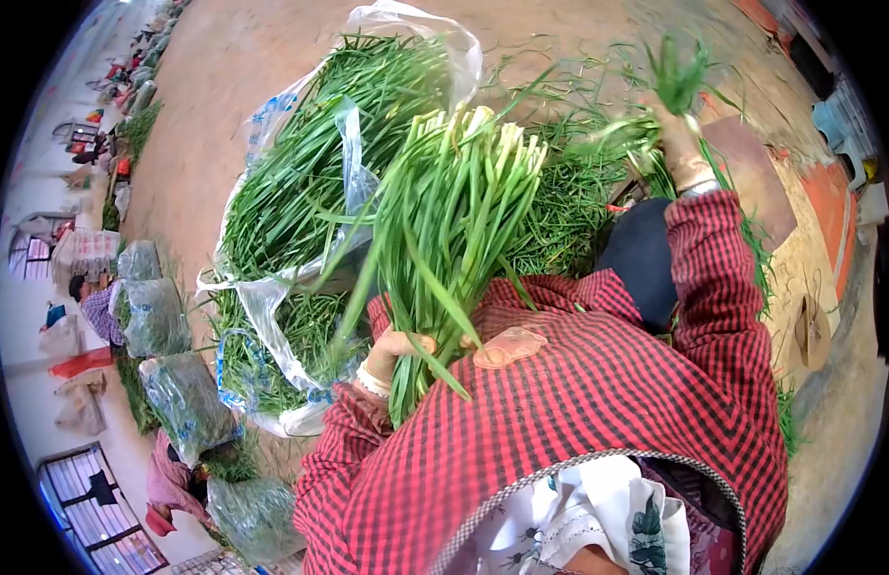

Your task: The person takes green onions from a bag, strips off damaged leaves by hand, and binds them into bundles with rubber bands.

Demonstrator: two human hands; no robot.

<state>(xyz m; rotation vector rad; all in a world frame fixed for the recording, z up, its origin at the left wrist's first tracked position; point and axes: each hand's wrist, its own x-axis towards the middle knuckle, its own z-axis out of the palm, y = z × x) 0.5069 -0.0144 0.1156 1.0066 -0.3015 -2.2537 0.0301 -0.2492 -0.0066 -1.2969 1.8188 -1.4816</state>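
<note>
My left hand (398, 353) is closed round the lower leaves of a thick bundle of garlic chives (444, 220), held upright against my chest with its pale cut ends on top. Out to the right, my right hand (682, 149) is closed on a smaller tuft of chives (676, 81), whose green leaves are smeared by motion. Some long leaves hang down beside that wrist. Left of the bundle stands an open white plastic bag (464, 48) full of long chives (310, 182).
Loose green trimmings (569, 206) lie heaped in front of my knee (641, 259). Another clear bag (236, 369) of greens sits at lower left. Farther left are several wrapped bundles (181, 402) and other people (100, 307). A brown board (746, 172) lies at right.
</note>
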